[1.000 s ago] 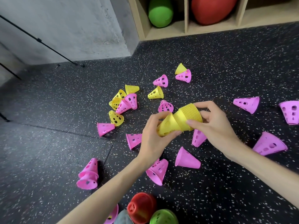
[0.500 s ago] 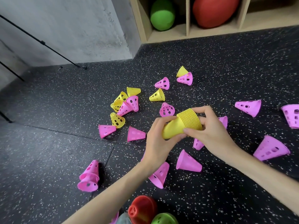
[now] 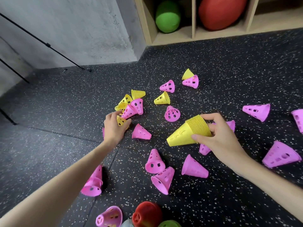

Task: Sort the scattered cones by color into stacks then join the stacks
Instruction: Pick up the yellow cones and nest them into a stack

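A: Where is the yellow stack (image 3: 190,131) now?

B: Off the floor (image 3: 229,66), lying on its side in the right hand (image 3: 219,136), thumb under the wide end and fingers curled over the rims. It points left, toward the other arm.

A: And the left hand (image 3: 114,126)?

B: Reaching into the cluster at centre left, fingers curled round a perforated yellow cone (image 3: 121,120). Whether it has a firm hold I cannot tell; the cone is half hidden under the fingers.

A: What could go wrong there?

B: That cone lies tight against two pink cones (image 3: 133,108), with more loose yellow cones (image 3: 125,100) just behind. A hasty lift could drag a pink one along or knock the pile further apart. The holes could also catch a fingertip or a neighbour's rim.

A: And the stack?

B: It is held near one end only, and tilted. I judge the inner cones could slide out if the grip eases while attention sits on the left.

A: Much left to do?

B: Plenty, I would say. Several yellow cones remain, among them a lone perforated one (image 3: 162,98), and pink cones lie scattered all over the floor, not yet stacked.
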